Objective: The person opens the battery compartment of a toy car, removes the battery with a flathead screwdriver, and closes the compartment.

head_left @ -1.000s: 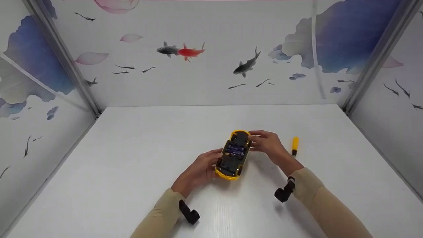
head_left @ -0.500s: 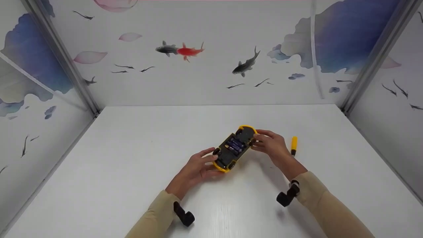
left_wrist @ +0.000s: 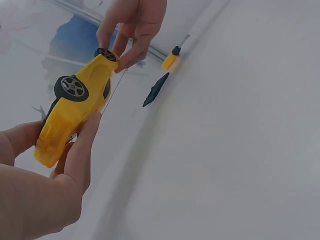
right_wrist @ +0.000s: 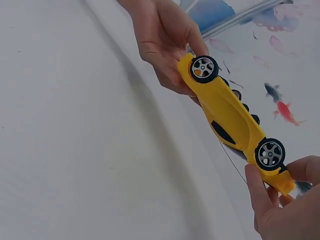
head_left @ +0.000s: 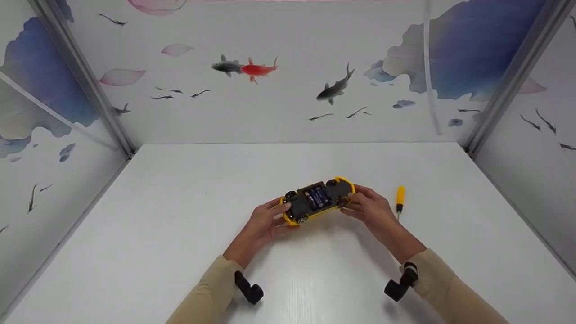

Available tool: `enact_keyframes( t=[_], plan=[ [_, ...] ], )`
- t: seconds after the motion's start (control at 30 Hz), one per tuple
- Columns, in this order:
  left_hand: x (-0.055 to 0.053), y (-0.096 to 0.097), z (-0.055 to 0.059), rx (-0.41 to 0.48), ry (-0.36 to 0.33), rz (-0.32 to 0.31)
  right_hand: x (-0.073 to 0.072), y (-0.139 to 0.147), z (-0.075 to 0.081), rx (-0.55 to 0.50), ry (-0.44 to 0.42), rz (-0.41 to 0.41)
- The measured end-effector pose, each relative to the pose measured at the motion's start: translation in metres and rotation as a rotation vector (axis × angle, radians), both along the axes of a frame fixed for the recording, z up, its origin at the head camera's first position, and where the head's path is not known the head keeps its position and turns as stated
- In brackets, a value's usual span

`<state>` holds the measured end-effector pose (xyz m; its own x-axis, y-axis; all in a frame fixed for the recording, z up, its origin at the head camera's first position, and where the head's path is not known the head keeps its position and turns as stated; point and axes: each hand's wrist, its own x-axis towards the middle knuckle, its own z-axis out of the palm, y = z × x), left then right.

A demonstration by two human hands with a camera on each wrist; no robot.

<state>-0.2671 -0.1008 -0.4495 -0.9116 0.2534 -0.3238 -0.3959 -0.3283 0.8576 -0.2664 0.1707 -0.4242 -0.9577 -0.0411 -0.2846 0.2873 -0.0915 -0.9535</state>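
A yellow toy car is held upside down above the white table, its black underside facing up. Blue batteries lie in the uncovered compartment at the middle of the underside. My left hand grips the car's left end, thumb on the underside and fingers below. At the right end, my right hand pinches the car near a wheel. The right wrist view shows the car's yellow side stretched between both hands.
A screwdriver with a yellow handle lies on the table to the right of my right hand. In the left wrist view, a flat black piece lies near the screwdriver. Patterned walls stand behind and at both sides.
The car has turned clockwise from nearly lengthwise to almost crosswise, held by both hands throughout. My left hand has shifted slightly left, my right hand right and a little nearer.
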Motion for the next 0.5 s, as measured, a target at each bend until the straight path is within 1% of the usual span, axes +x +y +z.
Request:
enact_keyframes(
  t=[0.27, 0.37, 0.5],
  plan=[
    [-0.005, 0.001, 0.001, -0.038, -0.023, 0.027, 0.008, 0.003, -0.006, -0.029, 0.002, 0.022],
    [-0.007, 0.000, 0.003, -0.059, -0.020, 0.035, 0.011, 0.004, -0.007, -0.026, 0.003, 0.034],
    [-0.009, -0.001, 0.004, -0.108, -0.004, 0.054, 0.015, 0.003, -0.007, -0.013, 0.002, 0.032]
  ],
)
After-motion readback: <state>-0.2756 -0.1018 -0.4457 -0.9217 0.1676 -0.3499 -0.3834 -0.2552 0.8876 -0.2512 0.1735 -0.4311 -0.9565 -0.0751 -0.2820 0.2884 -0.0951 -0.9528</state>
